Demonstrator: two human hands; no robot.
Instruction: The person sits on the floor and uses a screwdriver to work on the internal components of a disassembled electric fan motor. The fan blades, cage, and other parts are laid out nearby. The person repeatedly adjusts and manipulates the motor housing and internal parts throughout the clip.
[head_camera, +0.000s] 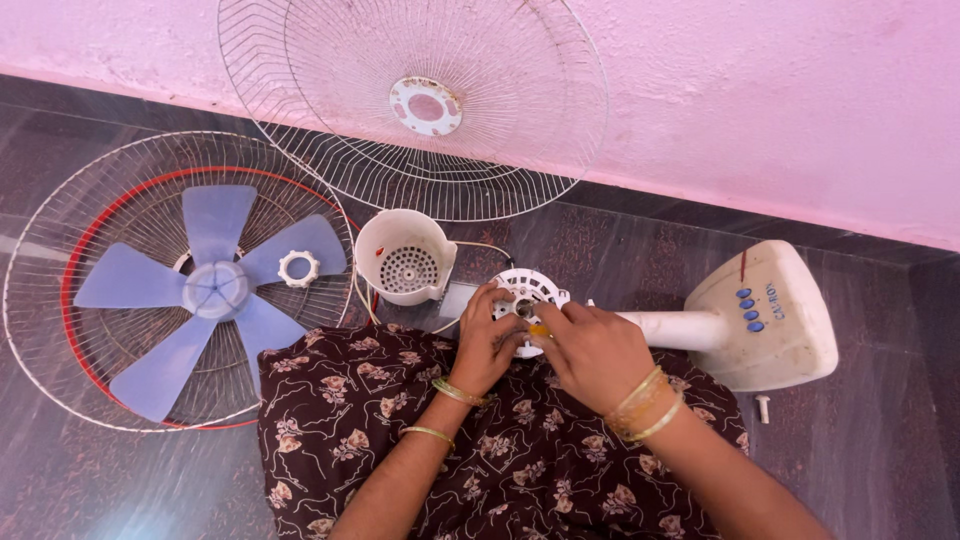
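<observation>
Both your hands grasp the white fan motor (528, 300) at your lap: left hand (487, 345) grips its side, right hand (590, 350) pinches a yellow tool (540, 330). The blue-buttoned base (775, 315) lies right; blue blade (205, 290) left.

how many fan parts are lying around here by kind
wire guards: 2 (one flat on the floor, one leaning on the wall)
blue blade set: 1
white ring nut: 1
white motor cover: 1
motor housing under both hands: 1
stand base with buttons: 1
small white screw: 1
total: 8
</observation>
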